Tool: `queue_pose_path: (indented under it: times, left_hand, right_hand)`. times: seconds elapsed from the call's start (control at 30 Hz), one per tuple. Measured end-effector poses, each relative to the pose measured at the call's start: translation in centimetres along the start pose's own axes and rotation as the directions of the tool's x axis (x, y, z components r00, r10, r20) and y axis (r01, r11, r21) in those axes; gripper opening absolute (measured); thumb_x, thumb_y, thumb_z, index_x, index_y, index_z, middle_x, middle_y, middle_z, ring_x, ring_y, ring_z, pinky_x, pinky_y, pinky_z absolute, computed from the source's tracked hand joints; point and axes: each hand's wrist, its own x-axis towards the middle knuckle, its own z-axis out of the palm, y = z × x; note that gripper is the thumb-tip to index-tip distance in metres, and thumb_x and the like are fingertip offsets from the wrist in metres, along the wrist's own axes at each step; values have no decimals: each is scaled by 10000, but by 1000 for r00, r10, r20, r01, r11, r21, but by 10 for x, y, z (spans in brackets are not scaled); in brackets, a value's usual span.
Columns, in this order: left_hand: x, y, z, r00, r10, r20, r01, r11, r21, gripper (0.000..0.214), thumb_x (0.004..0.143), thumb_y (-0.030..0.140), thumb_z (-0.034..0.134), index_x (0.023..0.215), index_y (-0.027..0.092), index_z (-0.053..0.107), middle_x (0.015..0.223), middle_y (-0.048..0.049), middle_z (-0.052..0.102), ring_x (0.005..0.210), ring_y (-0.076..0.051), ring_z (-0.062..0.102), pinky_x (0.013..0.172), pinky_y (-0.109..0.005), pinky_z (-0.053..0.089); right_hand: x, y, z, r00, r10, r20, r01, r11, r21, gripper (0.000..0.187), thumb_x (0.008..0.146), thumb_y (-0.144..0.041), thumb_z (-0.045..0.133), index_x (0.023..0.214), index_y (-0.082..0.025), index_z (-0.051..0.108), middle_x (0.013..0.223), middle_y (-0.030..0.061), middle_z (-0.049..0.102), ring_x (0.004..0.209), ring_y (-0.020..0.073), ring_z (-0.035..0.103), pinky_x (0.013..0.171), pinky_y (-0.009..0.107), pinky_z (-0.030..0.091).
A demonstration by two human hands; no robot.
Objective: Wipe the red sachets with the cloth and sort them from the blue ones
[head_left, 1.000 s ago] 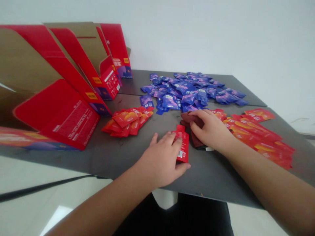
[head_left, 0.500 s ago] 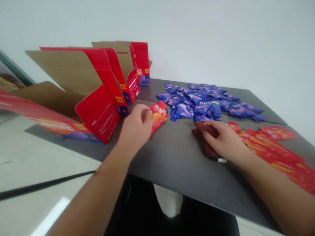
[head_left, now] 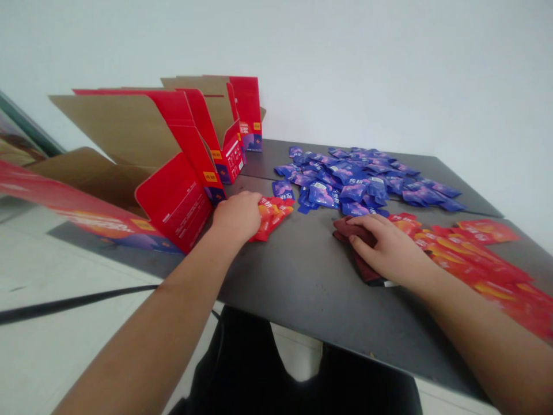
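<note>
Red sachet stack (head_left: 273, 214), item one: where is it lying?

— It is lying on the table (head_left: 311, 288), just left of the blue sachet heap (head_left: 363, 178), nearly touching the heap's left edge. Further left of the heap, open cartons (head_left: 181, 173) are standing with flaps up.

— And the hands?

— Left hand (head_left: 235, 216) is resting knuckles-up over the stack's left end, fingers curling down out of sight; whether it is pinching anything, I cannot tell. Right hand (head_left: 389, 251), in front of the heap, is lying spread and flat, pressing on dark red packets (head_left: 345, 226) and clasping nothing. A red sachet spread (head_left: 475, 253) is trailing off to the right of the heap.

— Step in hand?

— By my reading, the left hand is squaring the stack. A lift would be calling for fingertips under its edges, so that the slippery sachets are not fanning out.
</note>
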Motion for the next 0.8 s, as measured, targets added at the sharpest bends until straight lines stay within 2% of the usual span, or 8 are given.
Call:
queue_pose_path:
  times: [0.1, 0.2, 0.33, 0.43, 0.57, 0.67, 0.77, 0.8]
  left_hand:
    - [-1, 9, -1, 1000, 22, 6, -22, 999, 31, 439, 984, 285, 423, 1299, 208, 720, 1308, -183, 726, 1151, -373, 705, 909, -487, 572]
    - [-4, 19, 4, 999, 46, -10, -46, 998, 54, 509, 1040, 389, 342, 1278, 143, 719, 1342, -219, 706, 1275, -385, 644, 1027, -529, 524]
    - [-8, 26, 18, 998, 49, -39, -47, 997, 65, 674, 1070, 507, 280, 1587, 122, 477, 1677, -222, 418, 1545, -373, 407, 1197, -590, 384]
    - [-7, 27, 29, 995, 93, -40, -90, 993, 79, 672, 1077, 468, 288, 1683, 181, 327, 1753, -159, 288, 1612, -345, 299, 1250, -611, 304]
    - [1, 27, 35, 992, 127, -5, -126, 987, 97, 615, 1089, 424, 268, 1636, 195, 431, 1710, -147, 392, 1601, -351, 319, 1265, -628, 266]
    - [-1, 35, 25, 980, 182, -80, -176, 981, 78, 570, 1086, 392, 310, 1556, 156, 529, 1672, -159, 454, 1604, -353, 306, 1288, -613, 221]
    - [-33, 53, 0, 938, 258, -232, -289, 951, -111, 467, 1079, 349, 354, 1365, 157, 670, 1480, -145, 648, 1476, -332, 495, 1237, -505, 371]
    - [-53, 59, -9, 923, 225, -313, -306, 922, -236, 425, 1089, 361, 364, 1271, 186, 706, 1330, -112, 726, 1306, -288, 629, 1146, -428, 476]
  right_hand:
    - [-3, -8, -2, 997, -69, 36, 69, 998, 0, 329, 1004, -323, 578, 1308, -217, 643, 1329, 121, 670, 1230, 307, 646, 1105, 530, 514]
    - [-6, -16, -5, 990, -118, 73, 118, 993, 1, 342, 1016, -304, 574, 1346, -240, 636, 1355, 118, 646, 1213, 297, 657, 1094, 517, 530]
    - [-10, -24, -7, 984, -144, 102, 148, 989, -24, 379, 1028, -329, 567, 1397, -260, 626, 1402, 118, 616, 1234, 307, 649, 1089, 526, 540]
    - [-12, -27, -8, 984, -147, 104, 152, 988, -39, 387, 1031, -330, 568, 1408, -261, 621, 1402, 120, 616, 1229, 311, 653, 1089, 530, 541]
    - [-12, -28, -9, 984, -145, 105, 150, 988, -40, 381, 1035, -317, 567, 1406, -250, 622, 1383, 129, 620, 1224, 307, 657, 1097, 521, 535]
    - [-13, -29, -9, 985, -129, 116, 135, 990, -43, 384, 1036, -320, 567, 1408, -240, 621, 1391, 131, 615, 1230, 309, 655, 1101, 524, 529]
    - [-13, -30, -10, 985, -128, 120, 133, 991, -34, 384, 1039, -321, 565, 1410, -239, 616, 1410, 132, 608, 1227, 308, 658, 1097, 518, 531]
    - [-14, -31, -10, 984, -129, 120, 134, 991, -32, 384, 1040, -321, 564, 1411, -239, 615, 1415, 132, 607, 1224, 308, 659, 1090, 516, 534]
